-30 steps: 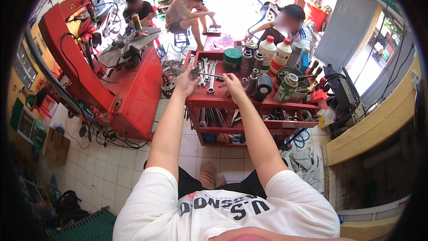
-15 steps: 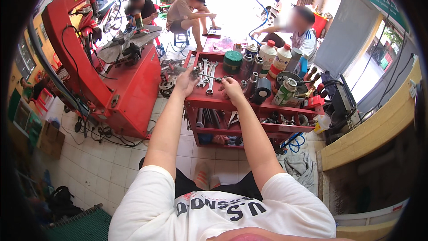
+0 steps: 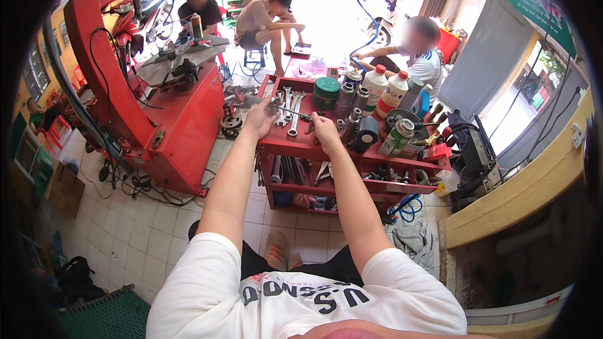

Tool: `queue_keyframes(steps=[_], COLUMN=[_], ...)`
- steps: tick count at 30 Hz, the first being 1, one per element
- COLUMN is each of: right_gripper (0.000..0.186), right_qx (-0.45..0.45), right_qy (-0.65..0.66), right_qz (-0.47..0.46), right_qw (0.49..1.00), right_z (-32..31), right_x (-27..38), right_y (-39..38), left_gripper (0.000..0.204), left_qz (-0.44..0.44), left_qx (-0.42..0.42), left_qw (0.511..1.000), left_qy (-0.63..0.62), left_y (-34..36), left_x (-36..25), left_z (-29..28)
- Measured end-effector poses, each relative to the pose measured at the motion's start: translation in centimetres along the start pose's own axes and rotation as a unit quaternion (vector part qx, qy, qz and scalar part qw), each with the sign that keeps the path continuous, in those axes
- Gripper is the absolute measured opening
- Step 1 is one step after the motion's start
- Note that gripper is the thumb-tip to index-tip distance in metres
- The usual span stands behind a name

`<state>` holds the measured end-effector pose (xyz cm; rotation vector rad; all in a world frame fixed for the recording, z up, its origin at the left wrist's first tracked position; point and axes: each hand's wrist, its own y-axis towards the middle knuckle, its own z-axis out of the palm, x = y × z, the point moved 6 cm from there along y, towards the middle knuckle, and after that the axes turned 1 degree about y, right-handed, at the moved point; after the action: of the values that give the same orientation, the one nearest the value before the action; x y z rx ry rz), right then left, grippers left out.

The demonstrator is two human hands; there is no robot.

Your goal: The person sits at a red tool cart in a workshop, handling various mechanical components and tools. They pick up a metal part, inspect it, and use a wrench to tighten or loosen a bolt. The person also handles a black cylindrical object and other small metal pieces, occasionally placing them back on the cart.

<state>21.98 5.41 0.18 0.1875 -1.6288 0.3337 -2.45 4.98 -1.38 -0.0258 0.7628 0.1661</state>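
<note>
My left hand (image 3: pixel 260 117) is closed on the head of a metal tool with a long thin shaft (image 3: pixel 292 112), over the left part of the red tool cart (image 3: pixel 282 146). My right hand (image 3: pixel 323 130) is bent at the far end of that shaft, fingers curled close to it. Beneath and behind the tool lie several wrenches (image 3: pixel 294 124). A green round tub (image 3: pixel 326 94), several sockets (image 3: pixel 347 97), bottles with red caps (image 3: pixel 392 91) and a spray can (image 3: pixel 397 135) stand on the cart's top.
A red machine (image 3: pixel 179 147) with a tilted plate stands left, cords around its base. Three people (image 3: pixel 270 28) sit beyond the cart. A yellow ledge (image 3: pixel 502 185) runs along the right, a backpack (image 3: pixel 78 279) lies lower left, and a rag (image 3: pixel 411 245) is beside the cart.
The whole view has shifted slightly. Both hands stay on the tool, the right hand's fingers now a little lower. The person at the right has an arm reaching forward.
</note>
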Motion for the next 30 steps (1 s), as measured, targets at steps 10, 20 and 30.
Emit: queue_keyframes(steps=[10,20,30], right_gripper=[0.039,0.039,0.037], right_qx=[0.024,0.014,0.016], right_qy=[0.038,0.051,0.053], right_qz=[-0.009,-0.03,-0.04], right_qw=[0.999,0.998,0.998], right_z=[0.37,0.2,0.19], right_x=[0.1,0.46,0.29], right_y=[-0.21,-0.64,-0.52], left_gripper=[0.021,0.019,0.015], left_qz=[0.001,-0.004,-0.007], left_qx=[-0.007,-0.006,-0.013], left_qw=[1.0,1.0,1.0], left_qy=[0.005,0.003,-0.008], left_y=[-0.05,-0.34,-0.25], left_x=[-0.12,-0.07,0.23], left_z=[-0.19,0.22,0.25])
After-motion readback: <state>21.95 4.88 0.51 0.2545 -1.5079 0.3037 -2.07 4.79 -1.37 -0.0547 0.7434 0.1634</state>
